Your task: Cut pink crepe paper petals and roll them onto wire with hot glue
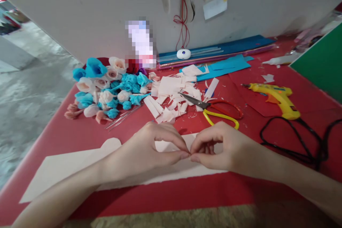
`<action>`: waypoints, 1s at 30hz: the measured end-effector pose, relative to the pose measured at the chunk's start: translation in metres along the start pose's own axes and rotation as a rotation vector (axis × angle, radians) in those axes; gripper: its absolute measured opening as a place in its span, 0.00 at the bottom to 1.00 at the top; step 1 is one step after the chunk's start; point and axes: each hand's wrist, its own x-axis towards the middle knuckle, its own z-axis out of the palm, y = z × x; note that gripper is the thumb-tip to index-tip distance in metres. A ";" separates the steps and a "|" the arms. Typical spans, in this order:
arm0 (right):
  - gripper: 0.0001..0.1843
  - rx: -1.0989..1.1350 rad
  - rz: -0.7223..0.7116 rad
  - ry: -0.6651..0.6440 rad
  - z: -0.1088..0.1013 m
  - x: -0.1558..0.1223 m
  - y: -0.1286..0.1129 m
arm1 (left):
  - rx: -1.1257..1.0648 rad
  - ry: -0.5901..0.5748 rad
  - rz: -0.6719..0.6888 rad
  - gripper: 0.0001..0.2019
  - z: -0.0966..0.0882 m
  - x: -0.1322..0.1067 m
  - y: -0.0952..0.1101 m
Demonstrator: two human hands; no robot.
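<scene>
My left hand (pixel 157 146) and my right hand (pixel 219 146) meet fingertip to fingertip above the table. Thumb and forefinger are pinched on each side, and whatever lies between them is too small to make out. Beneath both hands stretches a long cream paper sheet (pixel 66 164) with a rounded piece at its upper edge. My forearms and hands cover part of it. Just beyond my right hand lie scissors (pixel 205 105) with one red and one yellow handle, blades pointing left. Cream paper scraps (pixel 169 87) are heaped around the blades.
Blue, cream and pink paper flowers (pixel 114 85) pile up at the left. A yellow glue gun (pixel 280 96) with a black cord (pixel 291 146) rests at the right, near a green board (pixel 320 60). Blue paper (pixel 227 67) and a white oval device (pixel 183 54) sit towards the wall.
</scene>
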 end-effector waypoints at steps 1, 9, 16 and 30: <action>0.07 -0.037 -0.034 0.002 0.001 0.001 0.004 | 0.015 -0.023 -0.018 0.06 0.000 0.000 0.000; 0.06 -0.451 -0.235 0.004 0.010 0.009 0.040 | 0.188 -0.180 -0.016 0.11 0.006 0.000 -0.006; 0.08 -0.663 -0.265 0.032 0.005 0.007 0.031 | 0.166 -0.237 -0.037 0.13 0.014 0.008 -0.015; 0.10 -0.305 -0.319 0.604 -0.006 -0.002 -0.001 | -0.439 0.197 -0.178 0.05 0.008 0.008 -0.015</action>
